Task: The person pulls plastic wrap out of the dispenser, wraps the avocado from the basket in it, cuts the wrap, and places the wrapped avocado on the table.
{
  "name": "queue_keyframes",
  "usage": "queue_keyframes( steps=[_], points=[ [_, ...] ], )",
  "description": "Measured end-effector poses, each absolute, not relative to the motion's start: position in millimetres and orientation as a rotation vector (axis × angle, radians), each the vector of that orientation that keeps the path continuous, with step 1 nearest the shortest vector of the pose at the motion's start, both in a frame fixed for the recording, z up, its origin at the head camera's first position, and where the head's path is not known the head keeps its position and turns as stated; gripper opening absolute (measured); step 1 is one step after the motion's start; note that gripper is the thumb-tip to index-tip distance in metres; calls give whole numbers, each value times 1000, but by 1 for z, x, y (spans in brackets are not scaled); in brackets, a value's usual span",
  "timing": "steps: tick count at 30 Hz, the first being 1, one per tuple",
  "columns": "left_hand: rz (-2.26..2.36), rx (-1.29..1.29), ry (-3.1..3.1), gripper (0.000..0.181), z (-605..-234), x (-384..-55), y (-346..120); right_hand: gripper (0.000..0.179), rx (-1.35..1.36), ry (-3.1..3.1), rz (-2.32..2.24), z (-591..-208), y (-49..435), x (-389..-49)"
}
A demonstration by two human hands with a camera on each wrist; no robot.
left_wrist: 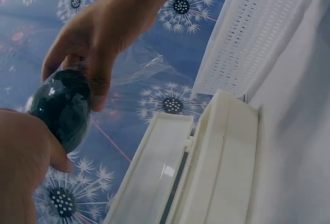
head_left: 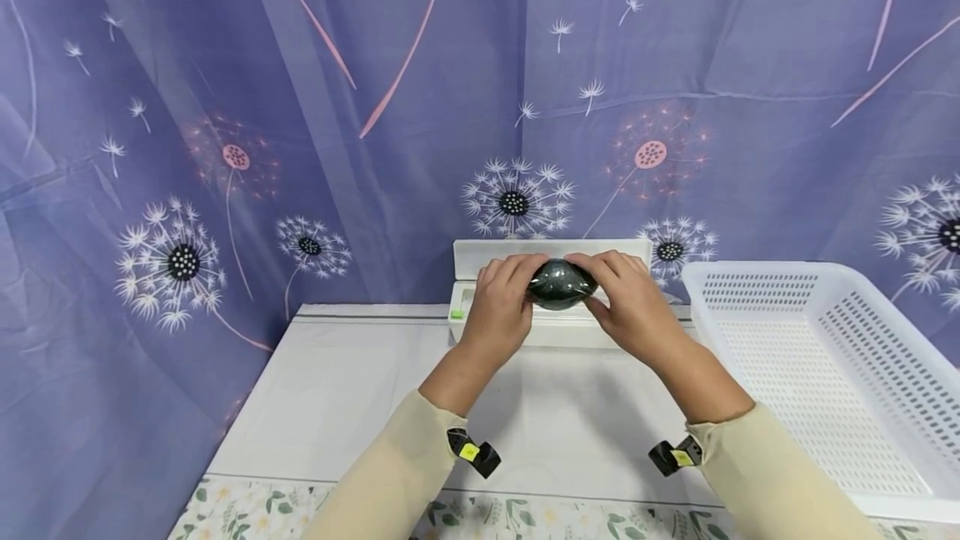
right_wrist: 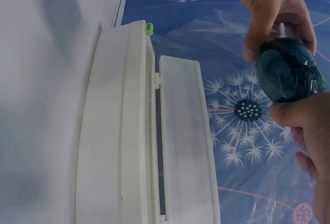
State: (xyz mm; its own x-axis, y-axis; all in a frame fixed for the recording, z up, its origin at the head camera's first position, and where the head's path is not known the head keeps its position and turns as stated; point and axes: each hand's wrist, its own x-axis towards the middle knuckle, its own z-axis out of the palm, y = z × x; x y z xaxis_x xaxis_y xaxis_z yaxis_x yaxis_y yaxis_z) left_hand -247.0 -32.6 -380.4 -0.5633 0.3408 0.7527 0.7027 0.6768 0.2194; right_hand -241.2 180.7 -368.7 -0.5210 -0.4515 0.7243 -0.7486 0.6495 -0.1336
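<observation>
A dark green, rounded object (head_left: 561, 284) wrapped in glossy clear film is held up between both hands, above a white box. My left hand (head_left: 497, 300) grips its left end and my right hand (head_left: 632, 298) grips its right end, thumbs on the near side. Loose clear film (left_wrist: 149, 69) trails beside the right hand in the left wrist view. Below stands the long white film dispenser box (head_left: 570, 333), its hinged lid (right_wrist: 188, 136) raised at the back. A small green slider (right_wrist: 149, 29) sits at the box's left end.
To the right stands a white perforated plastic basket (head_left: 817, 398). A white table surface (head_left: 360, 398) lies under the arms, with a flower-patterned strip (head_left: 247, 511) along its near edge. Behind hangs a purple-blue dandelion curtain (head_left: 420, 215).
</observation>
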Motion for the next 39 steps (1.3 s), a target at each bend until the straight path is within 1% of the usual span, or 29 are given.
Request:
queue_keyframes(
  steps=[9, 17, 32, 39],
  points=[
    [-629, -843, -2225, 60, -372, -237, -37, 75, 962, -2184, 577, -366, 182, -233],
    [-511, -934, -2279, 51, -363, -225, -42, 74, 999, -2202, 570, -365, 185, -221],
    [-464, -1000, -2353, 54, -367, -206, -48, 72, 1037, -2240, 574, -380, 188, -202],
    [-437, -1042, -2373, 51, -373, -197, -51, 73, 1053, -2253, 574, -391, 187, -192]
  ],
)
